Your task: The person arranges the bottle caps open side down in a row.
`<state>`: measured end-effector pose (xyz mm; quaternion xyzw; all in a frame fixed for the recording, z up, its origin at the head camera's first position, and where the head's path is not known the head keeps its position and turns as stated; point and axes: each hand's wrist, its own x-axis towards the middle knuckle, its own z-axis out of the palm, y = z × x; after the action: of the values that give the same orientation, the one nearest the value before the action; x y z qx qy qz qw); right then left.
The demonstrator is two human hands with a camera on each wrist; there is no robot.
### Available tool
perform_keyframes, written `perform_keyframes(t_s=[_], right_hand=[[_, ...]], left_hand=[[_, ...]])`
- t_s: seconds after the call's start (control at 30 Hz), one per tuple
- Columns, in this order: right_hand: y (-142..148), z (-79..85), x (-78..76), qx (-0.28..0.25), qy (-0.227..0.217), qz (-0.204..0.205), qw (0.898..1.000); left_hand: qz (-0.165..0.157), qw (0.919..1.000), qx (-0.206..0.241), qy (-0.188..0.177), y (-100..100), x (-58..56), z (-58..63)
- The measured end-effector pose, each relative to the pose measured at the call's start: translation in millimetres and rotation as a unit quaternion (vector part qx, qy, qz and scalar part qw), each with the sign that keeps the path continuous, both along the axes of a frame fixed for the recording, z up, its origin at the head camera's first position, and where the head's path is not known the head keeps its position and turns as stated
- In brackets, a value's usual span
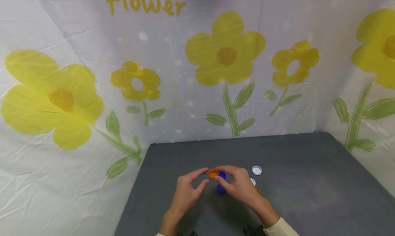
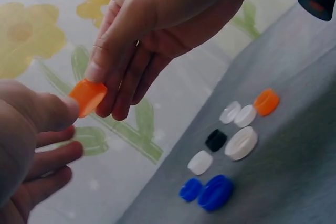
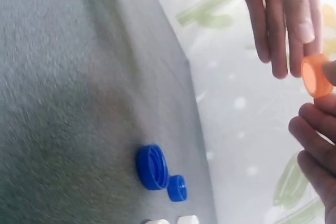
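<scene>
Between thumb and forefinger, the right hand (image 1: pixel 239 184) pinches an orange bottle cap (image 1: pixel 213 174), held above the grey table. The left hand (image 1: pixel 186 193) is raised on the cap's other side, its thumb and forefinger spread and their tips right at its edge. In the right wrist view, the left thumb stands apart from the orange cap (image 3: pixel 311 77), its other fingers reaching straight down. Beneath the hands, a larger blue cap (image 2: pixel 216 192) lies beside a smaller blue cap (image 2: pixel 190 189) on the table.
On the grey table (image 1: pixel 302 181) lie several white caps (image 2: pixel 241 143), a black cap (image 2: pixel 216 140) and a second orange cap (image 2: pixel 266 102). Another white cap (image 1: pixel 256 170) is farther back, right of the hands. A flower-printed curtain (image 1: pixel 172 119) hangs behind the table.
</scene>
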<state>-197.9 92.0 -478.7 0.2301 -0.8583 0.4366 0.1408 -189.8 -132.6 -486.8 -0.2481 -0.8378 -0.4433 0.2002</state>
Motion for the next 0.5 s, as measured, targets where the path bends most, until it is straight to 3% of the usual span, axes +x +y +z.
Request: perform_keyframes(t_s=[0.17,0.5], right_hand=[[4.0,-5.2,5.9,-0.026,-0.062,-0.005,0.998],[5.6,-8.5,7.0,-0.076,-0.155,0.014,0.985]], left_hand=[[0.014,0.9967,0.015,0.078,8.1,5.3,-11.1],[0.011,0.9956,0.036,0.086,16.6,5.5,-18.7]])
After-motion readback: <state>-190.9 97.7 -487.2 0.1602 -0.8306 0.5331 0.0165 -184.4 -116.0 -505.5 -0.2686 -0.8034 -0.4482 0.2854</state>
